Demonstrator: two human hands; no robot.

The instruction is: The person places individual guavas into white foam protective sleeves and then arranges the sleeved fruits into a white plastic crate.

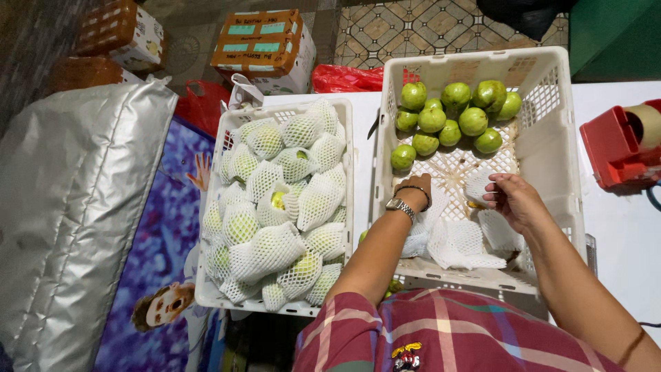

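Both my hands reach into a white plastic crate [475,58] on the right. Several bare green guavas [451,114] lie at its far end, and a pile of white foam nets [458,241] lies at its near end. My left hand [416,184], with a watch and a bracelet on the wrist, bends down onto the nets near the crate's left wall; its fingers are hidden. My right hand [515,201] pinches one white foam net [477,186] above the crate floor. A second white crate [348,172] on the left is heaped with net-wrapped guavas [275,200].
A red tape dispenser [623,145] sits on the white table at the right. Cardboard boxes [261,45] and a red plastic bag [344,79] stand behind the crates. A silver padded bag [76,207] lies at the left on a printed blue sheet [165,262].
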